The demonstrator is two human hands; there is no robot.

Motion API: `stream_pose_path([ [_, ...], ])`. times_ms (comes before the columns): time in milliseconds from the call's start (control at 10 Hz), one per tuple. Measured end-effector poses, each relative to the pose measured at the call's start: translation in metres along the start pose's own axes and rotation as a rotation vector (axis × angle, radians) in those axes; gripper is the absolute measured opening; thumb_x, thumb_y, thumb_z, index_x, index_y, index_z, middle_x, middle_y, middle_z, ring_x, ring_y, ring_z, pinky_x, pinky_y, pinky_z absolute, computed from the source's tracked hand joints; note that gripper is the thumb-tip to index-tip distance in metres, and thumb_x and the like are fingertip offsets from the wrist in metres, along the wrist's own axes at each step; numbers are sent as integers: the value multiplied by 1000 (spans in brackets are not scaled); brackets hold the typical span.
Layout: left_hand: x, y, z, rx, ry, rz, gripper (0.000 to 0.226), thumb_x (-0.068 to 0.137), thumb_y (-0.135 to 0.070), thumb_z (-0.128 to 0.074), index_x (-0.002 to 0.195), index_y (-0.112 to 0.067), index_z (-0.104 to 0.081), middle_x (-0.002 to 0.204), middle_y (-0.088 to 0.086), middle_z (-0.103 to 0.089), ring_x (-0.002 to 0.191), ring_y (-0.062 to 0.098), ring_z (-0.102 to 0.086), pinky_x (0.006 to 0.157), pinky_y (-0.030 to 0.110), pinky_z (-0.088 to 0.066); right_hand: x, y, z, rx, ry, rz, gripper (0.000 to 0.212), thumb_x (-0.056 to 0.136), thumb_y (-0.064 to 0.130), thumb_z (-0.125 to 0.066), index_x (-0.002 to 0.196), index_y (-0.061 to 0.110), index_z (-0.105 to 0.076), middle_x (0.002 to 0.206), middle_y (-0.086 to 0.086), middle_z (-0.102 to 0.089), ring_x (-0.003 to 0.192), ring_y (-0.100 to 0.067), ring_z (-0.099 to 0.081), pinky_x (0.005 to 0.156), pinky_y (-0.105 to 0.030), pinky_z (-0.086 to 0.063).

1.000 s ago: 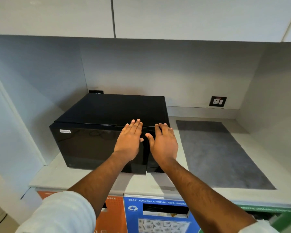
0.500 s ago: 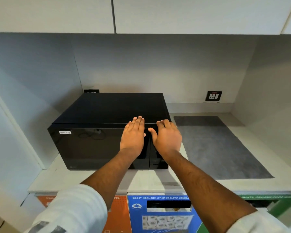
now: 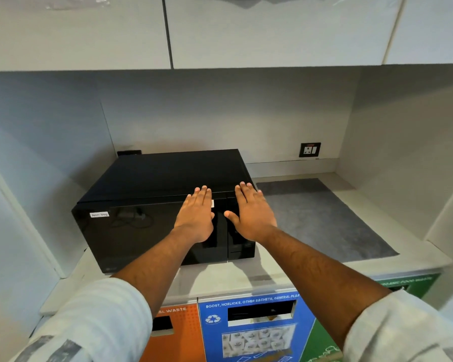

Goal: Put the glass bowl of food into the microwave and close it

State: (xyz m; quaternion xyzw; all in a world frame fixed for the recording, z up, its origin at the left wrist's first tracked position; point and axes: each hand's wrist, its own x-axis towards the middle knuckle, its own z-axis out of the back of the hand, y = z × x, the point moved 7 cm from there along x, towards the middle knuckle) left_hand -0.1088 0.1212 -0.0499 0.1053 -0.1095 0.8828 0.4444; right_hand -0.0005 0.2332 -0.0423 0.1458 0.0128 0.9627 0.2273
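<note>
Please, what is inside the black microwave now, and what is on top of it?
The microwave is shut; its dark door only reflects, so whether the bowl is inside cannot be seen. Its top is bare except for fingertips of the left hand and right hand at its front edge.

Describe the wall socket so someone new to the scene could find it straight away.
Start at the black microwave on the counter, then look right along the back wall, above the grey mat. The wall socket is a small black plate with white inserts, the only fitting on that pale wall stretch.
</note>
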Motion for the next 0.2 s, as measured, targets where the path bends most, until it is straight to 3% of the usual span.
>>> stream_pose_path([
  [100,-8,2,4,-81,16,58,77,103,-32,-45,161,-10,2,171,9,2,158,26,3,126,39,-2,-5,-5,1,17,-10,-14,90,101,64,-35,165,14,5,174,-9,9,161,-27,10,131,-47,-2],
  [200,-15,-2,23,-70,-25,62,79,103,-35,-45,161,-11,2,172,9,2,158,26,3,127,42,-4,-9,-8,14,-32,-51,11,90,101,65,-33,164,15,6,174,-10,11,161,-27,12,131,-49,-2],
])
